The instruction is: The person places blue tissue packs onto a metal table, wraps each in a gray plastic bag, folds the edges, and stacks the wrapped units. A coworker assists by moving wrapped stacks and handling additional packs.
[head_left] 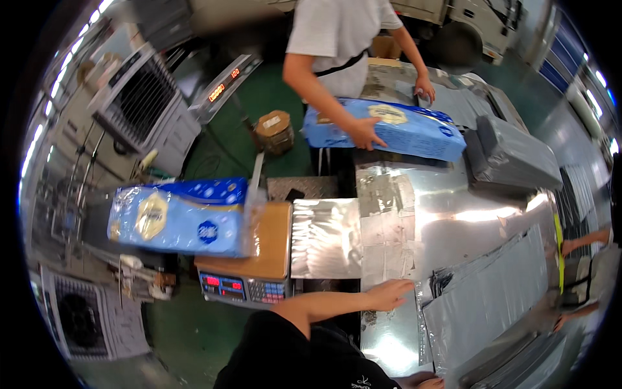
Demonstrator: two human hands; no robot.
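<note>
My left hand [387, 295] reaches over the metal table [447, 243], its fingers stretched out and nothing in them. Just right of it lies a stack of flat grey plastic bags [489, 301], spread across the table at a slant. At the lower edge, my right hand [424, 381] is only partly in view, close to the near corner of those bags; its grip is hidden. To my left, a blue plastic-wrapped package [181, 217] lies on the counting scale [275, 243] and hangs past its left side. A bare metal plate [326, 238] sits between scale and table.
Across the table, a person in a white shirt [337, 39] has one hand on another blue package [389, 129]. Grey wrapped parcels [515, 155] sit at the far right. Another person's hands [576, 245] show at the right edge. An air cooler [146, 97] and display [223, 87] stand far left.
</note>
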